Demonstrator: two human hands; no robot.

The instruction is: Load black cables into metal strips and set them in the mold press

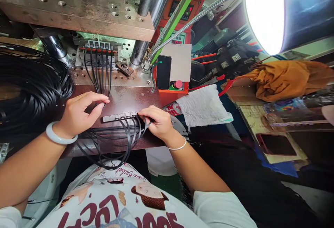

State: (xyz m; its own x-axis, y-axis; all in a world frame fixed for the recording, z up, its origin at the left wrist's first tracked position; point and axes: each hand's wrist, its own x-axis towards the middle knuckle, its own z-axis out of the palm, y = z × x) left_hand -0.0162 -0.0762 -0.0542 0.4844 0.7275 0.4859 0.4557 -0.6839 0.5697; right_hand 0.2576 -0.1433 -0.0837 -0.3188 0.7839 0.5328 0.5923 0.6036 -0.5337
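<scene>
My left hand (79,113) is curled, thumb and forefinger close together at the black cables that run down from the press; what lies right between the tips is partly hidden. My right hand (158,122) pinches a black cable (146,122) at the right end of a pale metal strip (117,117) with slots. Several cables (127,134) loop out of this strip over the table's front edge. Inside the press, a metal mould (97,55) holds several cable ends (101,64) side by side under a red bar.
The thick press plate (78,17) overhangs the mould. A large coil of black cable (33,85) lies at left. On the right are a red control box (173,90) with a red button, a phone (164,73), a white cloth (205,106) and a bright lamp (264,12).
</scene>
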